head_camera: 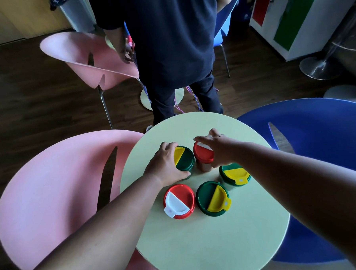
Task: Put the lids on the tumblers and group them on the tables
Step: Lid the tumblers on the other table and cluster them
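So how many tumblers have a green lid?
3: one under the left hand at far left, one at right below the right hand, one at the near side. None seems hidden.

— How's the light?
— Soft and even on the pale worktop (pixel 199 247); the lids show no hard glare. The floor (pixel 37 96) is dim and the corners fall off to near black.
— Shadows?
— Faint ones under the forearms, darker beneath the chairs.
— Sharpness?
— Centre is crisp. The far cabinet (pixel 290 15) looks softer, and the forearms at the bottom edge are stretched wide.
— Distortion?
— Strong wide-angle bulge: the chair seats and worktop rim bow outward toward the edges.
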Tool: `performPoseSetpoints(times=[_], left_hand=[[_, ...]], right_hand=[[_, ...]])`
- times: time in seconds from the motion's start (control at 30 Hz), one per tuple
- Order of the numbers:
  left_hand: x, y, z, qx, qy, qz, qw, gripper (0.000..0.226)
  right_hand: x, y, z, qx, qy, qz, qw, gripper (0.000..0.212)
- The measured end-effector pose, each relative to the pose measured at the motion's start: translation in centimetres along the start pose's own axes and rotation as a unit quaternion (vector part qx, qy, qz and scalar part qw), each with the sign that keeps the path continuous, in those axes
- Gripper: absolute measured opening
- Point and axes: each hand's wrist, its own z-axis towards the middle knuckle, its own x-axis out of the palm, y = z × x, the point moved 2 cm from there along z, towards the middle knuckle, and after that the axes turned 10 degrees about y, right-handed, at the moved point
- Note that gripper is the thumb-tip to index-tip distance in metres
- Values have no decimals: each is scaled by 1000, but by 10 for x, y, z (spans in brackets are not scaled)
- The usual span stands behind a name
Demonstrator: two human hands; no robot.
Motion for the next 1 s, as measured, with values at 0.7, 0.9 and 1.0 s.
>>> performPoseSetpoints(times=[0.7,0.9,1.0], left_hand=[[-11,3,13,-26,10,-33,999,93],[-10,4,14,-26,15,-36,999,94],[-10,6,15,-28,31,-38,998,99]], right_hand=[[-10,4,13,30,-43,99,994,119],[-9,2,13,26,-28,105,994,123],[-7,2,15,26,-20,118,992,126]])
